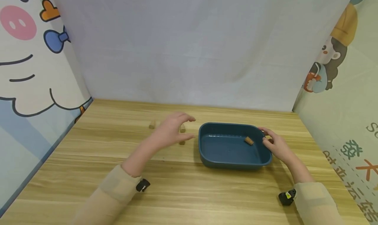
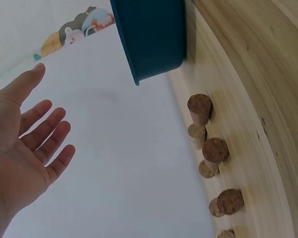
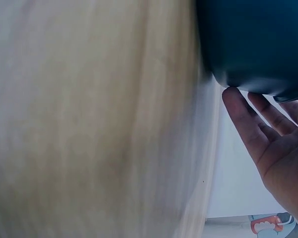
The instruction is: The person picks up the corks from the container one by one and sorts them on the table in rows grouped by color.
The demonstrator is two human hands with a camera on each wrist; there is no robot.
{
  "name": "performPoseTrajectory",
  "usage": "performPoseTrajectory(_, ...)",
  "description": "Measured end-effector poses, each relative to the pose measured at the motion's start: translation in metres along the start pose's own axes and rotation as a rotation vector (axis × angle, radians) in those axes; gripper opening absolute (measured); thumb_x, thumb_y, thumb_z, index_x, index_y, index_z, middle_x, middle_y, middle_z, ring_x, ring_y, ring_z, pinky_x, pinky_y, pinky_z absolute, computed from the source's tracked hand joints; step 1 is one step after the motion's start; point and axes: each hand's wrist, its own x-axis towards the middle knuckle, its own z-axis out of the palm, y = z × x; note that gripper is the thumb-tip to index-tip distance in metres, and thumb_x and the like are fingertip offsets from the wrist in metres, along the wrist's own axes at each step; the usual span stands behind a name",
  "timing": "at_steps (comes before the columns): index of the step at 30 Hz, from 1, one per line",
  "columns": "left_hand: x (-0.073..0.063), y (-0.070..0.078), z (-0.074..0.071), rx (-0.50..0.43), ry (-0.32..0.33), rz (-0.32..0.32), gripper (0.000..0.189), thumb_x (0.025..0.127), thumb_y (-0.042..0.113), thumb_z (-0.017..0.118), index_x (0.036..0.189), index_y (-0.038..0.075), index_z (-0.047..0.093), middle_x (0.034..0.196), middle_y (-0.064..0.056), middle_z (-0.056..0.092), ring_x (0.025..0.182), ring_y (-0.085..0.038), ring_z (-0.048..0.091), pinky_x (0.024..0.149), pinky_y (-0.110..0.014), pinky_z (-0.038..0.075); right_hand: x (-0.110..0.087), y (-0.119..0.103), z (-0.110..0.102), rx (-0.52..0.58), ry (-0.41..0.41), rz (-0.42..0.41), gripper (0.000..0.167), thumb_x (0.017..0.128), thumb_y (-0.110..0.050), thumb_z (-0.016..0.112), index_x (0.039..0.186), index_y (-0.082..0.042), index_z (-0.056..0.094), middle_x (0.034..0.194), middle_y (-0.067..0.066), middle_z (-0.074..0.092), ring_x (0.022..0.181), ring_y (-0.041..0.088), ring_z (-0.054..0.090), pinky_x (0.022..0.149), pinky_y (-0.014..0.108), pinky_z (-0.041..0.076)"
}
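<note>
A dark blue rectangular tray (image 1: 236, 166) stands on the wooden table, with one brown cork (image 1: 249, 140) lying inside near its right end. My right hand (image 1: 277, 147) touches the tray's right side, its fingertips (image 3: 232, 94) against the rim and outer wall. To the left of the tray, my left hand (image 1: 168, 131) hovers above the table with thumb and fingers spread apart, holding nothing. Several corks stand behind and below it, one cork (image 1: 152, 124) farther left; the left wrist view shows them in a loose group, a cork (image 2: 199, 106) closest to the tray.
The wooden table (image 1: 177, 195) extends toward me in front of the tray. A pale cloth backdrop (image 1: 189, 54) rises at its far edge, and printed cartoon sheets hang on both sides. Each sleeve cuff has a small black device (image 1: 143, 185) on it.
</note>
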Motion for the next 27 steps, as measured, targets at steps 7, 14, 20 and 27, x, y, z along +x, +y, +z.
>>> performPoseTrajectory(7,0.012,0.017,0.016,-0.059,0.027,0.054,0.051,0.083,0.038,0.072,0.125,0.014,0.057,0.123,-0.001,0.059,0.118,-0.019,0.051,0.101,-0.037,0.042,-0.001,0.001,0.0,-0.009,0.003,0.002,0.046,0.098,-0.011,0.042,0.143,-0.002,0.036,0.129,0.033,0.045,0.091,0.034,0.061,0.066,0.029,0.046)
performPoseTrajectory(14,0.026,0.031,0.036,-0.087,0.054,0.141,0.053,0.083,0.037,0.072,0.128,0.013,0.056,0.125,-0.002,0.058,0.121,-0.02,0.049,0.102,-0.036,0.041,0.0,0.001,0.001,-0.006,0.003,0.006,0.046,0.098,-0.011,0.042,0.143,-0.002,0.036,0.128,0.034,0.045,0.091,0.036,0.062,0.067,0.031,0.048)
performPoseTrajectory(20,0.038,0.042,0.051,-0.105,0.05,0.212,0.056,0.084,0.036,0.071,0.131,0.011,0.053,0.129,-0.003,0.056,0.123,-0.02,0.048,0.104,-0.034,0.039,0.0,0.0,0.002,-0.005,0.001,0.008,0.046,0.098,-0.011,0.042,0.143,-0.002,0.036,0.128,0.033,0.045,0.089,0.033,0.063,0.065,0.03,0.047)
performPoseTrajectory(27,0.052,0.055,0.065,-0.109,-0.055,0.24,0.059,0.087,0.043,0.065,0.136,0.015,0.048,0.136,-0.001,0.049,0.129,-0.017,0.041,0.107,-0.031,0.035,0.0,-0.001,0.001,-0.005,0.005,0.007,0.046,0.098,-0.011,0.041,0.143,-0.002,0.035,0.128,0.033,0.045,0.088,0.032,0.062,0.065,0.028,0.046)
